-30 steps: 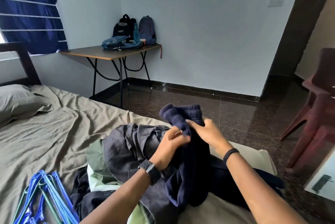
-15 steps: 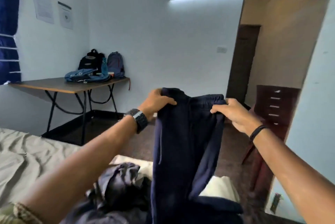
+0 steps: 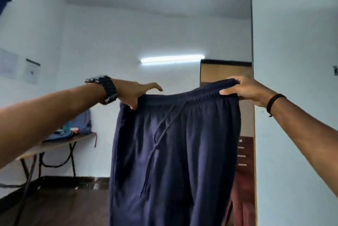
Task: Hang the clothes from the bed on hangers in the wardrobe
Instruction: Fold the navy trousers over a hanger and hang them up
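**Folding table by the left wall**

A brown tabletop (image 3: 60, 142) on black metal legs stands on the dark floor (image 3: 69, 205). Bags (image 3: 80, 122) lie on it, blue ones among them, partly hidden behind an arm.

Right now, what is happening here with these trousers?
A person holds up navy trousers by the waistband, the left hand gripping one end and the right hand the other. The legs hang straight down. No hanger is in view, so the trousers are not yet hung. Behind stands a table with bags.
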Motion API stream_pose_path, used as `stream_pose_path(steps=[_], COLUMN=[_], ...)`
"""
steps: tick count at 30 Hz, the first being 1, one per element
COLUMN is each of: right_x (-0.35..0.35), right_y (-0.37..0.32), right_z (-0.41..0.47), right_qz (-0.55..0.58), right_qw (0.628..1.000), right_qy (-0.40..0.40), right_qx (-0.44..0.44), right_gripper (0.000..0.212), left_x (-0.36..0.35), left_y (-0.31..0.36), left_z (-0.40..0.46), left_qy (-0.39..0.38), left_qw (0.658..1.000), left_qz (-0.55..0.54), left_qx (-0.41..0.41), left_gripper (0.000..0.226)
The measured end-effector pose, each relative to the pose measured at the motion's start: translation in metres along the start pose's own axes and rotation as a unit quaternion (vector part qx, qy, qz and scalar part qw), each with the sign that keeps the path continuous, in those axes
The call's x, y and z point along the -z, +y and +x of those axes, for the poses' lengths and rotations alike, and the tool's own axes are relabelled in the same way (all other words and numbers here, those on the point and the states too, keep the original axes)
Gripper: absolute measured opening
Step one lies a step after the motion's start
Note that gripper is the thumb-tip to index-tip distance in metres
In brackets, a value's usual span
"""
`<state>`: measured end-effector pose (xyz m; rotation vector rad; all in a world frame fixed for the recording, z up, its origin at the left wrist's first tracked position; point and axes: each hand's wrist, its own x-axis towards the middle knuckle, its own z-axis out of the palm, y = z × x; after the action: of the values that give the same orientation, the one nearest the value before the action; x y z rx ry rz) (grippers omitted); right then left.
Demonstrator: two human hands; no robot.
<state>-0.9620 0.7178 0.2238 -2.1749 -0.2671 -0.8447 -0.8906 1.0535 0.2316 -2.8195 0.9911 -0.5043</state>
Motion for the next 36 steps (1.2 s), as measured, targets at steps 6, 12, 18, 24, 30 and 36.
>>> stream_pose_path(steps=[6, 12, 18, 24, 30, 36], right_x=[0.032, 0.033, 0.004, -0.003, 0.007, 0.023], right_y=[-0.032, -0.041, -0.042, -0.032, -0.034, -0.024], right_z=[0.017, 0.020, 0.023, 0.030, 0.031, 0.025], right_qz=[-0.174, -0.173, -0.223, -0.230, -0.213, -0.178], right_qw=[0.973, 0.968, 0.958, 0.949, 0.947, 0.951], right_qy=[0.141, 0.164, 0.154, 0.205, 0.234, 0.250], right_qx=[0.059, 0.082, 0.091, 0.059, 0.049, 0.040], right_gripper=[0.014, 0.015, 0.019, 0.024, 0.030, 0.027], left_x=[0.028, 0.045, -0.025, -0.058, -0.063, -0.043], left_y=[0.046, 0.072, 0.119, 0.143, 0.127, 0.091], left_z=[0.000, 0.004, 0.024, 0.040, 0.045, 0.043], left_qy=[0.056, 0.166, 0.104, 0.117, 0.223, 0.146], left_qw=[0.975, 0.972, 0.944, 0.881, 0.900, 0.959], left_qz=[0.180, -0.008, -0.291, -0.448, -0.336, -0.193], left_qx=[-0.120, -0.164, -0.111, -0.097, -0.166, -0.145], left_gripper=[0.107, 0.092, 0.079, 0.093, 0.068, 0.037])
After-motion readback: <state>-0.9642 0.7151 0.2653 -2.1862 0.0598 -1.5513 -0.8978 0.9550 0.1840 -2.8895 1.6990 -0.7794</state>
